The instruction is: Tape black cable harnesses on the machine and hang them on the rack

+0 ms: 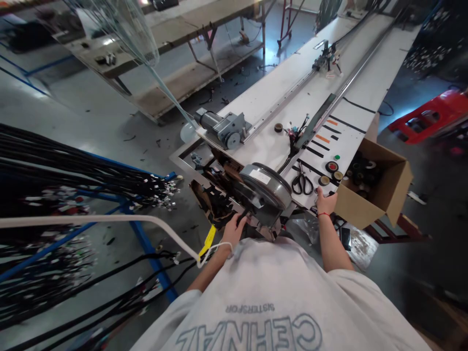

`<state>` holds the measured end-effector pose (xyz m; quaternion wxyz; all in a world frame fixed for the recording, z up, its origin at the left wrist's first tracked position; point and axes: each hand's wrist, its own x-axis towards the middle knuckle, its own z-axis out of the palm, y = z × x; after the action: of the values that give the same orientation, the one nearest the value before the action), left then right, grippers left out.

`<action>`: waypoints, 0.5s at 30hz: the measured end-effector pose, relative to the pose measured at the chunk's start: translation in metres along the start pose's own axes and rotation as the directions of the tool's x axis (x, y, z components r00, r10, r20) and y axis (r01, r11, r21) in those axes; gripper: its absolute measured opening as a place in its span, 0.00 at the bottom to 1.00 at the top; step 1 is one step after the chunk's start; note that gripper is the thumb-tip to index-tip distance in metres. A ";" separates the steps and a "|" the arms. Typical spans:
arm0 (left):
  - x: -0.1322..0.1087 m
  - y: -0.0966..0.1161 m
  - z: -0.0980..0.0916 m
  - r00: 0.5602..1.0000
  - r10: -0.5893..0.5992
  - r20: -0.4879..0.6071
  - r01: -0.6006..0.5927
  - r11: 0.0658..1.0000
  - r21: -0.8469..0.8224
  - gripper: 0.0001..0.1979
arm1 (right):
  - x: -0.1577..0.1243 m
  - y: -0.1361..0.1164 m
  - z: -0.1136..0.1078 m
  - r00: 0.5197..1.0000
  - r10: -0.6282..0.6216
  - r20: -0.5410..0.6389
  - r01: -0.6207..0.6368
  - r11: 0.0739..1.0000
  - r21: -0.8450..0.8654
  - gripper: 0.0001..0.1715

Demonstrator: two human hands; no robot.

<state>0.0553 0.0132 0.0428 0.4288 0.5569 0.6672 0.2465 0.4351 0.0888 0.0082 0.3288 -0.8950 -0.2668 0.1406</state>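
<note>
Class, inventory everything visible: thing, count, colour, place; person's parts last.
cable bundles: many, black, left
workbench: one, brownish, upper left
table: one, white, centre
motor: one, grey, table's left edge
wheel: one, grey, table's near end
scissors: one pair, black, beside wheel
tape rolls: at least four, mixed, on table
open box: one, brown, right
plastic item: one, red, right
shirt: one, white, bottom
left hand: one, by wheel
right hand: one, table's near edge
</note>
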 end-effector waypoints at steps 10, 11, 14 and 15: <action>0.021 -0.025 0.005 0.958 0.013 0.286 -0.016 1.000 0.005 0.19 | -0.004 -0.004 -0.002 0.999 0.041 -0.024 -0.042 0.999 -0.007 0.52; 0.024 -0.035 0.003 0.945 0.005 0.326 -0.014 1.000 0.026 0.19 | -0.004 -0.004 -0.002 0.999 0.041 -0.019 -0.041 0.999 -0.010 0.52; 0.026 -0.059 -0.004 0.900 -0.091 0.426 0.013 0.983 0.181 0.16 | -0.004 -0.007 -0.004 0.999 0.041 -0.019 -0.041 0.999 -0.012 0.53; 0.024 -0.065 -0.007 0.887 -0.133 0.442 0.029 0.972 0.233 0.15 | -0.004 -0.008 -0.005 0.999 0.041 -0.020 -0.041 0.999 -0.013 0.54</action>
<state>0.0141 0.0202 -0.0133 0.5188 0.6145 0.5941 0.0159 0.4305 0.0888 0.0172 0.3226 -0.9037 -0.2461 0.1368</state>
